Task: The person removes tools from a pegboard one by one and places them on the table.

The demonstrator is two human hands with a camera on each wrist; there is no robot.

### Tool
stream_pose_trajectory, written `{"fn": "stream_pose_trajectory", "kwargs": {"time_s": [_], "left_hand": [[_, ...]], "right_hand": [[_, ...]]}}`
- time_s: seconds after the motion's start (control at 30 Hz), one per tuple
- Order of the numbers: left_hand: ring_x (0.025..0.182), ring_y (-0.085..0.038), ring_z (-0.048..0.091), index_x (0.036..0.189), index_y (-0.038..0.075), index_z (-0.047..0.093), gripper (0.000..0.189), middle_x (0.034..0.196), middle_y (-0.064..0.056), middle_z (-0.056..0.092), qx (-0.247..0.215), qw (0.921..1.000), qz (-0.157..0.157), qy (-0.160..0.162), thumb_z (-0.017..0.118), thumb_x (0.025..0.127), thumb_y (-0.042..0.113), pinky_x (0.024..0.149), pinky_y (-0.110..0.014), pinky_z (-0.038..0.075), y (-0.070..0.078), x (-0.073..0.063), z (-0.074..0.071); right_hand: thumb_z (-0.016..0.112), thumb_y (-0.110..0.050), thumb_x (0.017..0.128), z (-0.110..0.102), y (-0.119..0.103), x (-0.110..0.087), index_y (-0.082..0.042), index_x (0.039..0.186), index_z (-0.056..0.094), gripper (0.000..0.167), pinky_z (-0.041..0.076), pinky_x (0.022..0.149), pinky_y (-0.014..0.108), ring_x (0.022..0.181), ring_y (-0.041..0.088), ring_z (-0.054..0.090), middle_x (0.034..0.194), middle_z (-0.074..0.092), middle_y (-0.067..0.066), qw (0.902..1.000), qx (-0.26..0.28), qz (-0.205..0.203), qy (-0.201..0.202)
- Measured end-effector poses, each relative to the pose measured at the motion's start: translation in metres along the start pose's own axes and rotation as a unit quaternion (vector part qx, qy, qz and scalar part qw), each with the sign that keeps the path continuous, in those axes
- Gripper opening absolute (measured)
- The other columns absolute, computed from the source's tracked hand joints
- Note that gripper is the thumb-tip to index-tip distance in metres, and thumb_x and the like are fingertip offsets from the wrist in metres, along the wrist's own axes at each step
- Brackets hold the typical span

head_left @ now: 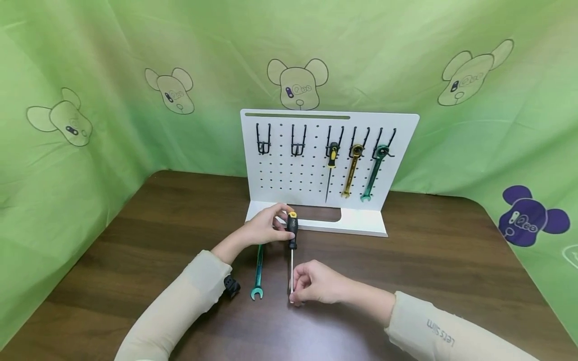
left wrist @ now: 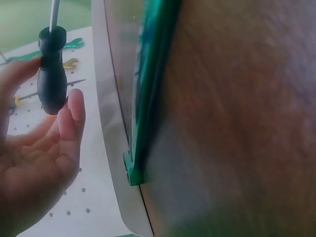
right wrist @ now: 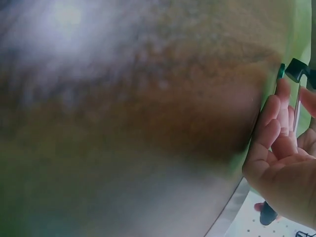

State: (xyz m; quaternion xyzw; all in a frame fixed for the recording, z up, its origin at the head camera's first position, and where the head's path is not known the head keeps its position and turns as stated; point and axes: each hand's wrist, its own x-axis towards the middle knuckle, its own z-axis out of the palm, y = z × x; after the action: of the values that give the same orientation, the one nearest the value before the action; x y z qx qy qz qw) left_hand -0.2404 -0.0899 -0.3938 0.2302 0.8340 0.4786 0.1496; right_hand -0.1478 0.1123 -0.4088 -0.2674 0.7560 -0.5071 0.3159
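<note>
A screwdriver (head_left: 292,225) with a black and yellow handle points its metal shaft toward the person. My left hand (head_left: 267,225) grips the handle between thumb and fingers; the left wrist view shows the black handle (left wrist: 53,74) close up. Near the tip, my right hand (head_left: 318,283) pinches the shaft with thumb and fingers. In the right wrist view that hand (right wrist: 276,158) partly covers the shaft (right wrist: 297,111). Beside the screwdriver, under the left wrist, a green wrench (head_left: 259,271) lies on the table, its far end hidden by the left hand.
Behind the hands stands a white pegboard (head_left: 289,175) with several black hooks. From it hang another screwdriver (head_left: 332,158), a gold wrench (head_left: 350,173) and a green wrench (head_left: 372,175). The brown wooden table (head_left: 429,281) is bordered by a green printed curtain (head_left: 217,40).
</note>
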Motion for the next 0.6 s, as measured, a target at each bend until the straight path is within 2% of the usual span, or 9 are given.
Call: {"fn": "stream_pose_trajectory", "kwargs": {"time_s": [0.17,0.33,0.6], "left_hand": [[0.078,-0.011,0.063,0.133,0.006,0.051,0.058,0.111,-0.015,0.063,0.027,0.9996,-0.001,0.001,0.080,0.083,0.016,0.068,-0.023,0.051,-0.001,0.001,0.001],[0.077,-0.011,0.064,0.132,0.006,0.051,0.060,0.112,-0.014,0.062,0.054,0.9985,-0.014,0.002,0.082,0.082,0.017,0.070,-0.023,0.051,-0.003,0.000,0.002],[0.077,-0.012,0.062,0.130,0.001,0.049,0.059,0.103,-0.012,0.065,0.049,0.9976,-0.044,-0.022,0.081,0.082,0.016,0.067,-0.021,0.050,-0.006,-0.001,0.004]], "right_hand": [[0.069,0.003,0.080,0.000,0.000,-0.001,0.003,0.082,0.058,0.011,0.042,0.056,0.015,0.060,0.010,0.059,0.065,0.068,0.020,0.9999,-0.003,0.013,0.001],[0.069,0.004,0.079,0.000,-0.003,-0.002,0.002,0.082,0.059,0.010,0.041,0.056,0.015,0.059,0.009,0.058,0.065,0.068,0.019,0.9997,-0.006,0.025,0.005],[0.069,0.005,0.078,0.003,-0.010,-0.003,0.002,0.080,0.060,0.010,0.035,0.052,0.016,0.056,0.007,0.058,0.064,0.068,0.020,0.9987,0.004,0.050,0.004]]}}
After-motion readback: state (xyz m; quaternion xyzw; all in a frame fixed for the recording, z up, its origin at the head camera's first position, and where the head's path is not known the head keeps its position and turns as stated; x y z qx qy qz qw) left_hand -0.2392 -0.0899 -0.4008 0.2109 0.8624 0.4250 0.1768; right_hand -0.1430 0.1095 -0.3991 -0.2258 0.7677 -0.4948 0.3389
